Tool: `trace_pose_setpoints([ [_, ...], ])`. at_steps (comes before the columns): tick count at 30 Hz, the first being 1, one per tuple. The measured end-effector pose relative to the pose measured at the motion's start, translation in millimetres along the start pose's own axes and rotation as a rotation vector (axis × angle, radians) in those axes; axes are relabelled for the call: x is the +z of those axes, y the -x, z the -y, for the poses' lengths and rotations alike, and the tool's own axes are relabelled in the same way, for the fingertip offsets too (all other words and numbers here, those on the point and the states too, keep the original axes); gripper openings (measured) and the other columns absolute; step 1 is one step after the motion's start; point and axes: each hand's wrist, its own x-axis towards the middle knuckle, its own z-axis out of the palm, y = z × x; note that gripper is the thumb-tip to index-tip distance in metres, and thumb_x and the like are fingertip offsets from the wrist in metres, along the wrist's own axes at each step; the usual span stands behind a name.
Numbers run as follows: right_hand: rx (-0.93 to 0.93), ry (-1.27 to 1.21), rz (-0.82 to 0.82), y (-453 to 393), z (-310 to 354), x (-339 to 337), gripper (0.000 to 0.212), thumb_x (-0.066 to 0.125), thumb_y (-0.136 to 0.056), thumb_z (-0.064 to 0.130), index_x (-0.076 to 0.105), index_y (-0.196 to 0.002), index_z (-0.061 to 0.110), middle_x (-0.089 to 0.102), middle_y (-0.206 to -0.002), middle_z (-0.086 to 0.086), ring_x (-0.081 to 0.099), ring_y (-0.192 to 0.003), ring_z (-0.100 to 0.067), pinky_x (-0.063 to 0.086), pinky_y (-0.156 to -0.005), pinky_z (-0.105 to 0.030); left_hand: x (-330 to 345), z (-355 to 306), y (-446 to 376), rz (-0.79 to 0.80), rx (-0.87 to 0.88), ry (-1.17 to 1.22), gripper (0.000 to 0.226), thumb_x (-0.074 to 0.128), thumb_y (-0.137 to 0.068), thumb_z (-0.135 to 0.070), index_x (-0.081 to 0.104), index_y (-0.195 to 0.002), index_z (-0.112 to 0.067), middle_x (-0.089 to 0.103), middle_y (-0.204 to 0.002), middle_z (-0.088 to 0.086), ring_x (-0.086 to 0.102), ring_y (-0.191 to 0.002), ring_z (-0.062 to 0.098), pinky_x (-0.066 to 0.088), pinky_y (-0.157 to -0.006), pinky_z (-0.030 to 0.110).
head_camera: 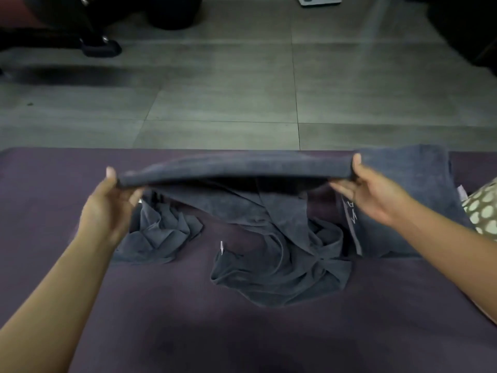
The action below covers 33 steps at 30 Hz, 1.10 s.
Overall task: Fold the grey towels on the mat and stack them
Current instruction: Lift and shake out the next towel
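A folded grey towel (236, 166) is held flat in the air above the purple mat (242, 332). My left hand (110, 203) pinches its left end, thumb on top. My right hand (373, 192) pinches its right end the same way. Under the held towel, loose crumpled grey towels (282, 251) lie in a heap on the mat, with another bunch (158, 232) to the left. A stack of folded grey towels (411, 200) sits on the mat at the right, partly behind my right hand.
Grey floor tiles (228, 103) stretch beyond the mat's far edge. Black equipment legs (99, 47) stand at the far left and a dark shape fills the far right corner. A spotted cloth (484, 208) shows at the right edge.
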Motion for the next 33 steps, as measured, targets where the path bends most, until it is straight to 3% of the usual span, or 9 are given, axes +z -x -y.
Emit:
trace_pose_setpoints([
  [2,0.098,0.227,-0.025,19,-20,-20,0.063,0.079,-0.038,0.069,0.069,-0.068,0.015,0.072,-0.080,-0.002,0.067,-0.078,-0.016,0.055,-0.064,-0.025,-23,27,24,-0.002,-0.101,-0.120,0.054,0.035,-0.101,-0.032,0.071,-0.063,-0.018,0.070,-0.071,-0.008,0.067,-0.084,0.007,0.052,-0.084,0.024],
  [4,0.194,0.576,-0.036,41,-39,-34,0.074,0.060,-0.044,0.087,0.069,-0.055,0.014,0.070,-0.070,-0.003,0.057,-0.070,-0.021,0.045,-0.062,-0.023,-51,58,46,-0.049,-0.182,-0.345,0.056,0.044,-0.097,-0.039,0.060,-0.046,-0.019,0.059,-0.060,-0.004,0.059,-0.065,0.011,0.045,-0.071,0.026],
  [7,0.270,1.113,0.060,66,-75,-46,0.046,0.057,-0.079,0.060,0.072,-0.056,0.023,0.069,-0.064,0.005,0.057,-0.064,-0.009,0.040,-0.061,-0.018,-81,103,76,-0.031,-0.323,-0.774,0.047,0.055,-0.093,-0.038,0.060,-0.051,-0.015,0.053,-0.063,0.000,0.047,-0.072,0.022,0.033,-0.064,0.033],
  [9,0.317,1.297,0.187,77,-97,-49,0.031,0.060,-0.087,0.041,0.071,-0.061,0.027,0.069,-0.067,0.006,0.058,-0.060,-0.002,0.041,-0.056,-0.013,-84,124,94,0.035,-0.369,-0.867,0.039,0.056,-0.094,-0.025,0.062,-0.059,-0.009,0.055,-0.060,0.001,0.048,-0.070,0.022,0.034,-0.062,0.032],
  [12,0.413,1.310,0.205,80,-118,-58,0.020,0.068,-0.084,0.032,0.069,-0.069,0.018,0.066,-0.068,0.003,0.057,-0.060,-0.004,0.042,-0.046,-0.010,-83,139,110,0.089,-0.388,-0.987,0.032,0.060,-0.092,-0.021,0.059,-0.064,-0.005,0.054,-0.061,0.004,0.047,-0.062,0.016,0.034,-0.057,0.026],
  [15,0.380,1.299,0.139,81,-126,-69,0.010,0.079,-0.074,0.021,0.069,-0.074,0.019,0.067,-0.073,0.000,0.056,-0.062,-0.004,0.041,-0.050,-0.007,-94,147,110,0.090,-0.317,-1.077,0.024,0.071,-0.084,-0.019,0.062,-0.066,-0.006,0.060,-0.067,0.006,0.054,-0.067,0.018,0.038,-0.058,0.018],
  [22,0.436,1.395,0.261,120,-154,-93,0.034,0.085,-0.064,0.021,0.061,-0.089,0.025,0.059,-0.071,0.008,0.053,-0.061,-0.003,0.041,-0.060,-0.013,-102,159,128,0.117,-0.277,-1.183,0.022,0.082,-0.071,-0.014,0.063,-0.074,-0.025,0.056,-0.080,0.005,0.057,-0.078,0.021,0.038,-0.073,0.031],
  [29,0.474,1.521,0.370,135,-178,-109,0.044,0.080,-0.070,0.021,0.050,-0.103,0.024,0.052,-0.084,0.007,0.052,-0.072,-0.007,0.035,-0.060,-0.008,-109,187,147,0.284,-0.252,-1.375,0.027,0.083,-0.070,-0.013,0.060,-0.083,-0.017,0.058,-0.089,0.003,0.059,-0.086,0.029,0.037,-0.072,0.028],
  [33,0.441,1.486,0.336,127,-174,-103,0.046,0.078,-0.072,0.034,0.056,-0.112,0.026,0.058,-0.094,0.006,0.053,-0.073,-0.002,0.042,-0.067,-0.015,-103,187,141,0.278,-0.064,-1.529,0.027,0.084,-0.069,-0.026,0.068,-0.089,-0.017,0.060,-0.102,0.005,0.051,-0.102,0.032,0.044,-0.085,0.039],
])
